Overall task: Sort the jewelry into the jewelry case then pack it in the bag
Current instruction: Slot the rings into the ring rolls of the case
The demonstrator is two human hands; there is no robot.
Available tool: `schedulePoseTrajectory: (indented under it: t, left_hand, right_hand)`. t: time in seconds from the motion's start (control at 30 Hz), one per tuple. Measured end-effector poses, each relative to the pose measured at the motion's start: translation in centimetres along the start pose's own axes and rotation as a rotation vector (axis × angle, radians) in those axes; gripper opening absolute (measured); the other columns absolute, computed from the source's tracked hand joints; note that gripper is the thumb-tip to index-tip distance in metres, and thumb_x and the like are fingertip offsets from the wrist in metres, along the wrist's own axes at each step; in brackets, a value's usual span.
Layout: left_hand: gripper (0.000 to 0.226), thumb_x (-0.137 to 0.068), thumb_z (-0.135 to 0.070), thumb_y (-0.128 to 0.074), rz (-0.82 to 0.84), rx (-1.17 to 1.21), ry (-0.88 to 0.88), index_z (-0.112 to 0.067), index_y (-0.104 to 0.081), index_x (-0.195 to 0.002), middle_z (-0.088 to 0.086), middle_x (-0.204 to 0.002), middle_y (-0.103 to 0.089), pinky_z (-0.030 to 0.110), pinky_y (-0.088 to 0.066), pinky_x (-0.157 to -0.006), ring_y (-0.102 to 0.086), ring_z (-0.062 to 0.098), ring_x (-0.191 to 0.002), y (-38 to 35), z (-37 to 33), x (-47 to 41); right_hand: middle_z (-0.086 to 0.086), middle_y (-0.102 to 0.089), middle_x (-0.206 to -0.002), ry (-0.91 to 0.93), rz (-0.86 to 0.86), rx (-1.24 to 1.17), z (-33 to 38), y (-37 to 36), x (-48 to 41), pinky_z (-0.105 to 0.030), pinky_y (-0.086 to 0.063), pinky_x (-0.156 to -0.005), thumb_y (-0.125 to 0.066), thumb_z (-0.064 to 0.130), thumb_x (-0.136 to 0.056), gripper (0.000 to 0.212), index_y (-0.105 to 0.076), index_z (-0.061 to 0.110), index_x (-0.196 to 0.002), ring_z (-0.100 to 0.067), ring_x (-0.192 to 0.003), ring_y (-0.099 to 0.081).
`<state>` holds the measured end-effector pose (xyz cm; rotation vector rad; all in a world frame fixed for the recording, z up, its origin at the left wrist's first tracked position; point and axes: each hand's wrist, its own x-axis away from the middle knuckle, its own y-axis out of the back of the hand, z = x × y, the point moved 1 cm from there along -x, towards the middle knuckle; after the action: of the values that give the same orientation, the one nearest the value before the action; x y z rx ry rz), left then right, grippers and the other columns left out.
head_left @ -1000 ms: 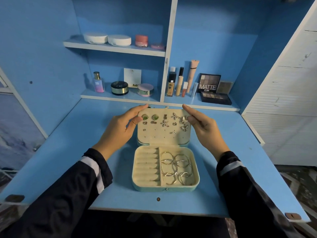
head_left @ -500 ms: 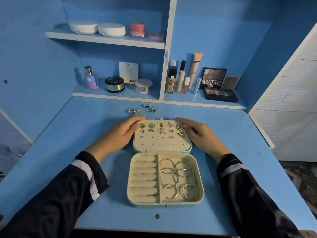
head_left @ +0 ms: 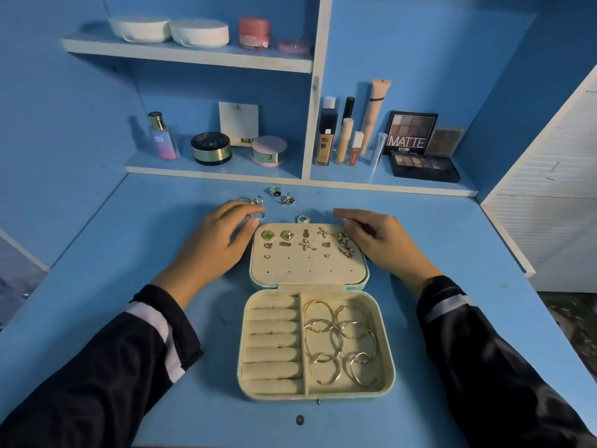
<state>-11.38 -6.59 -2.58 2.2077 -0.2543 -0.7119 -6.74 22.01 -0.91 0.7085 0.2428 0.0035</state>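
Note:
The mint jewelry case (head_left: pixel 318 396) lies open flat on the blue desk (head_left: pixel 113 253). Its lid panel (head_left: pixel 308 270) holds several pairs of earrings. Hoop earrings and bangles (head_left: pixel 339 341) fill the right tray; the ring rolls (head_left: pixel 273 344) on the left are bare. Several loose rings (head_left: pixel 279 196) lie on the desk behind the lid. My left hand (head_left: pixel 219 244) rests beside the lid's left edge, its fingertips reaching the nearest rings (head_left: pixel 256 210). My right hand (head_left: pixel 378 240) rests with relaxed fingers by the lid's right edge. No bag is in view.
Shelves at the back hold a perfume bottle (head_left: pixel 160 137), powder jars (head_left: pixel 211 148), foundation and lip tubes (head_left: pixel 347 134) and eyeshadow palettes (head_left: pixel 423 164). White round boxes (head_left: pixel 168 29) sit on the upper shelf. A white louvred door (head_left: pixel 555 205) stands at the right.
The lid, held upright between both hands a second ago, now lies flat on the desk. Both hands have lowered beside it, and the left has slid toward the loose rings.

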Motion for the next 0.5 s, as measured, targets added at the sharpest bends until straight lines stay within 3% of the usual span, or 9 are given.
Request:
schedulePoseTrajectory:
  t: [0.13, 0.23, 0.37, 0.5]
  left_hand:
    - [0.035, -0.100, -0.030, -0.044, -0.083, -0.076, -0.021, -0.011, -0.063, -0.123, 0.002, -0.121, -0.061, 0.016, -0.037, -0.095, -0.055, 0.015, -0.112, 0.3, 0.8, -1.5]
    - [0.032, -0.101, -0.028, -0.046, -0.058, -0.071, -0.002, -0.012, -0.063, -0.123, 0.002, -0.122, -0.063, 0.017, -0.038, -0.095, -0.056, 0.017, -0.113, 0.0, 1.6, -2.6]
    - [0.028, -0.104, -0.022, -0.048, -0.016, -0.058, -0.010, -0.015, -0.064, -0.125, -0.001, -0.124, -0.065, 0.028, -0.044, -0.098, -0.057, 0.015, -0.116, 0.1, 2.5, -4.0]
    - [0.026, -0.103, -0.021, -0.048, -0.004, 0.025, 0.027, -0.016, -0.066, -0.122, -0.004, -0.118, -0.068, 0.013, -0.042, -0.093, -0.061, 0.008, -0.109, -0.1, 2.6, -4.9]
  right_hand:
    - [0.002, -0.070, -0.112, 0.008, -0.024, 0.002, 0.3, -0.7, -2.8, -0.016, -0.048, -0.095, -0.058, 0.017, -0.096, 0.026, -0.068, 0.021, -0.119, -0.007, -0.103, -0.064]
    - [-0.001, -0.070, -0.112, 0.023, -0.004, 0.021, 0.7, -1.5, -4.9, -0.027, -0.050, -0.096, -0.063, 0.018, -0.094, 0.028, -0.068, 0.021, -0.120, -0.009, -0.104, -0.063]
    - [-0.001, -0.068, -0.119, 0.090, 0.099, 0.116, 1.0, -2.5, -7.2, -0.026, -0.049, -0.095, -0.068, 0.017, -0.090, 0.035, -0.066, 0.022, -0.125, -0.012, -0.103, -0.062]
    - [0.002, -0.069, -0.117, 0.200, 0.131, 0.150, 1.0, -3.1, -8.5, -0.015, -0.046, -0.093, -0.070, 0.014, -0.088, 0.035, -0.068, 0.020, -0.122, -0.002, -0.094, -0.058]
